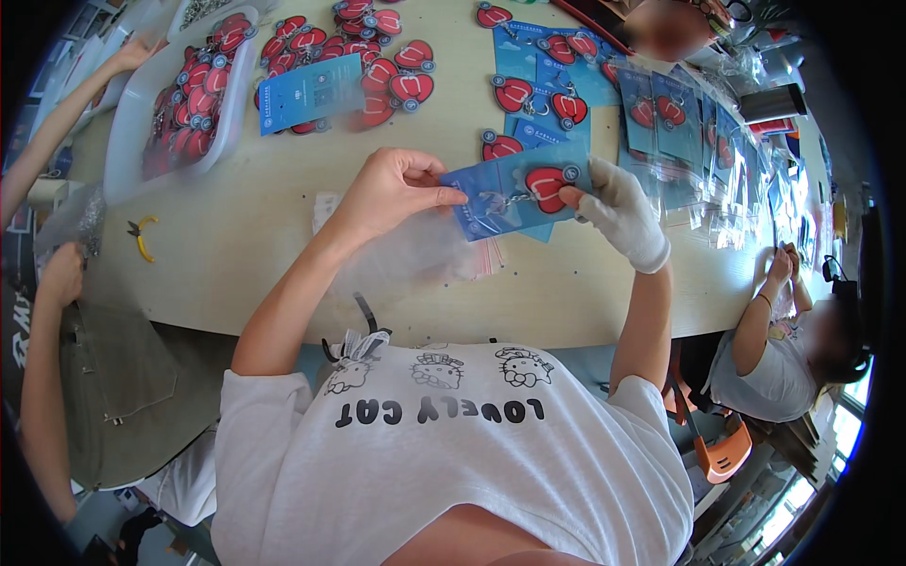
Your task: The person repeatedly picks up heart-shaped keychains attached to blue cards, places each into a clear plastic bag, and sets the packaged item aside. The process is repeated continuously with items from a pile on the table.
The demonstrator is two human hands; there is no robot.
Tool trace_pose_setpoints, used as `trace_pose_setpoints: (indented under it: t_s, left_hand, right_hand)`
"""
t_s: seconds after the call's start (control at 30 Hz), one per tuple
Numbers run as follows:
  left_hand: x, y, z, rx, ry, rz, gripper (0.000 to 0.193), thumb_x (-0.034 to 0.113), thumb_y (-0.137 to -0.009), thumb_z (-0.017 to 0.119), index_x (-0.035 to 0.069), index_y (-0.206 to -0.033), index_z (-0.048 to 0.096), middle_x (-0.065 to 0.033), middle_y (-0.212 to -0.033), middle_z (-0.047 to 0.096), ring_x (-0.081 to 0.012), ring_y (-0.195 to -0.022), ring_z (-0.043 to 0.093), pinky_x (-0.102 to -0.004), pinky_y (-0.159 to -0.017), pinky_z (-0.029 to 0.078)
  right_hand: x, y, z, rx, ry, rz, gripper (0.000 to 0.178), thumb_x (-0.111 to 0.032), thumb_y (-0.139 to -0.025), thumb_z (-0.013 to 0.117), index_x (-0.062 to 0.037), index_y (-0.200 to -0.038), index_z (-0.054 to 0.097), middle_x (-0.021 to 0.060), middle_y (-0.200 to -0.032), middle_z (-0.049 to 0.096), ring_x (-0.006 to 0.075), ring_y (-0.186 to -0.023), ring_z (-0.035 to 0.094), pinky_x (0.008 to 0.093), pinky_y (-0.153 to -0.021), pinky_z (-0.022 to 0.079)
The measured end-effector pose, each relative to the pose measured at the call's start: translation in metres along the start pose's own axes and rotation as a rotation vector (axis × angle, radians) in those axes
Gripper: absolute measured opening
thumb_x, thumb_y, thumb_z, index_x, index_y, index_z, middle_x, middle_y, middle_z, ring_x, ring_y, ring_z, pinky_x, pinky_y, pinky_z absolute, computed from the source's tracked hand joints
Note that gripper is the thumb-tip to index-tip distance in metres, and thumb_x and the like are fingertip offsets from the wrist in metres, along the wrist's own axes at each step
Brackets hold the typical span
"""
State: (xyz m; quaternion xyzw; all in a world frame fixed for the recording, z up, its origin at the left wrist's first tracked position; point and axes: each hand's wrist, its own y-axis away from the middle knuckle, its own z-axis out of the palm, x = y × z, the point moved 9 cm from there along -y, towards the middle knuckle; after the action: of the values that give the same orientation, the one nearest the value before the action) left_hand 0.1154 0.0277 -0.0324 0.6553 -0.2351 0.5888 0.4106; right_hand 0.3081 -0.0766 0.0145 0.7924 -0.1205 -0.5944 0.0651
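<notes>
I see bright, even light across the bench (236,236), with soft, faint shadows. Glare glints off the clear bags (727,179) at right. Fisheye bending curves the edges; the corners go black.

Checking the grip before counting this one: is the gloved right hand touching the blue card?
Touching. The head view shows the gloved right hand pinching the right edge of the blue card.
</notes>
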Motion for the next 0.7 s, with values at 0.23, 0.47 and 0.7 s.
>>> trace_pose_setpoints:
  t_s: [0.23, 0.47, 0.7]
  left_hand:
    - [0.015, 0.0, -0.004, -0.009, -0.043, -0.051, 0.011, 0.006, -0.081, 0.07, -0.004, -0.085, 0.068, -0.0101, -0.074, 0.068, -0.0131, -0.064, 0.065, -0.023, -0.061, 0.051]
    - [0.02, -0.004, 0.007, -0.047, -0.031, -0.063, 0.017, 0.011, -0.079, 0.073, -0.005, -0.084, 0.069, -0.0092, -0.073, 0.069, -0.0106, -0.059, 0.062, -0.022, -0.057, 0.048]
    - [0.027, -0.021, 0.028, -0.115, -0.124, 0.018, 0.021, 0.015, -0.078, 0.076, -0.003, -0.086, 0.07, -0.006, -0.074, 0.069, -0.0046, -0.064, 0.06, -0.0184, -0.059, 0.045]
  right_hand:
    - [0.002, -0.001, -0.01, 0.038, -0.076, 0.02, 0.028, -0.015, -0.085, 0.06, 0.0013, -0.108, 0.059, -0.001, -0.085, 0.06, 0.0049, -0.068, 0.049, 0.0201, -0.063, 0.042]
    - [0.014, 0.003, -0.014, -0.042, 0.007, 0.081, 0.028, -0.016, -0.085, 0.06, 0.001, -0.108, 0.059, -0.0008, -0.083, 0.06, 0.0054, -0.068, 0.05, 0.0209, -0.063, 0.043]
    - [0.014, -0.01, 0.031, -0.153, -0.123, 0.1, 0.022, -0.003, -0.083, 0.058, 0.0031, -0.104, 0.059, 0.0016, -0.087, 0.063, 0.0071, -0.08, 0.057, 0.0216, -0.069, 0.047]
